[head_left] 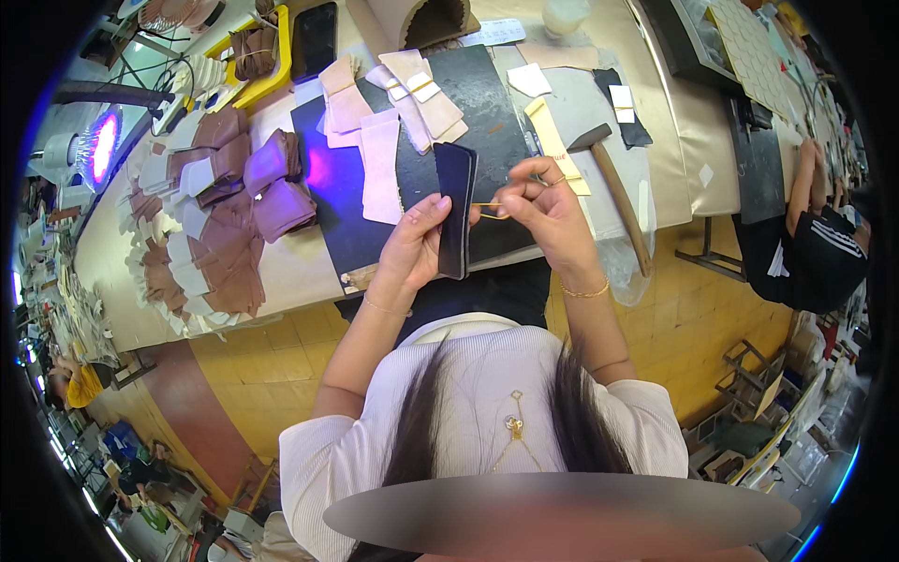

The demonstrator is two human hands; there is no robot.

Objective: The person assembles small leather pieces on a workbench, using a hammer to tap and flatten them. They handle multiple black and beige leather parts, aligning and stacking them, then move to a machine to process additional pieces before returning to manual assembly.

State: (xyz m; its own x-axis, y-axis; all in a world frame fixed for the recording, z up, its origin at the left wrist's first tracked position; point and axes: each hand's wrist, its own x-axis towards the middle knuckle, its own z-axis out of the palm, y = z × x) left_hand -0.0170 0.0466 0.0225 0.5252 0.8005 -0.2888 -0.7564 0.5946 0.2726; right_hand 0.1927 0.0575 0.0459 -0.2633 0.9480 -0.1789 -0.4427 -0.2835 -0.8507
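My left hand (412,245) is closed round a stack of black leather-like pieces (456,211), held upright above the dark work mat. From the stack's right side a thin yellow rubber band (486,205) stretches across to my right hand (552,223), whose bent fingers pinch it. Whether the band loops round the stack is hidden. Just beyond my hands lie pale pink pieces (381,169) of similar shape, and a pale bundle (344,94) tied with a yellow band.
Brown and white pieces (220,248) fan out at the left beside purple-brown bundles (281,208). A hammer (618,192) lies at the right, near a yellow strip (554,140). Farther back are a phone (315,42) and a yellow tray (272,80). Another person (824,253) sits at the far right.
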